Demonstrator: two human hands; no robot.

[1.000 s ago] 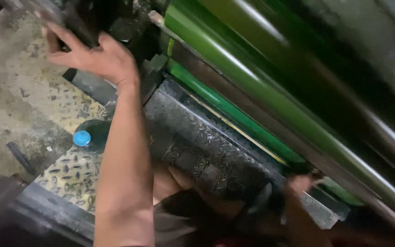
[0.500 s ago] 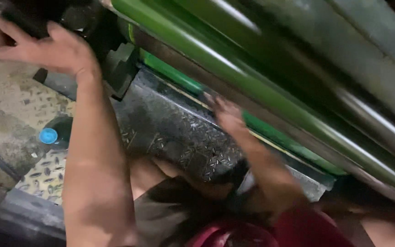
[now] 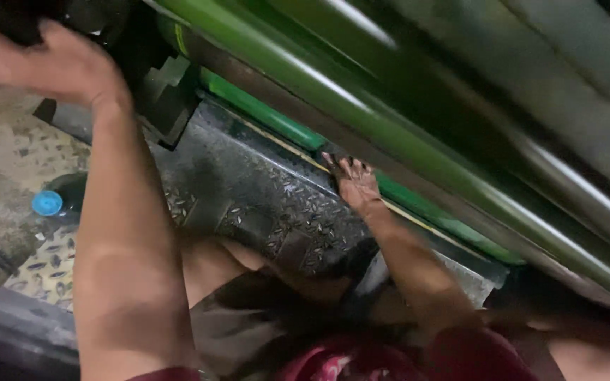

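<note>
A big machine fills the upper right of the view, and the largest parts of it are its long rollers, lying side by side on a slant from upper left to lower right. Two can be counted with some certainty: one glossy green roller (image 3: 361,106) and, above it, one dull grey roller (image 3: 531,77); the blur hides whether there are more. Under the green roller runs one narrow bright green strip (image 3: 277,120) along the machine's edge. Below that lies one dark tread-pattern step plate (image 3: 262,197), wet-looking and speckled. To the left is the floor (image 3: 1,155), pale and stained, with one patch of patterned metal sheet (image 3: 47,264) set in it.

Two bare arms reach up from the bottom of the view. The left hand (image 3: 51,63) is spread, fingers apart, pressed flat against one dark machine part (image 3: 8,17) in the upper left corner; it grips nothing. The right hand (image 3: 353,180) is smaller in view, fingers extended and loose, its tips touching the underside of the green roller just where the step plate meets the green strip; it holds nothing either.

One dark bracket (image 3: 167,99) juts out between the two hands. Smallest of all, one dark bottle with a blue cap (image 3: 47,203) stands on the floor, beside the left forearm.
</note>
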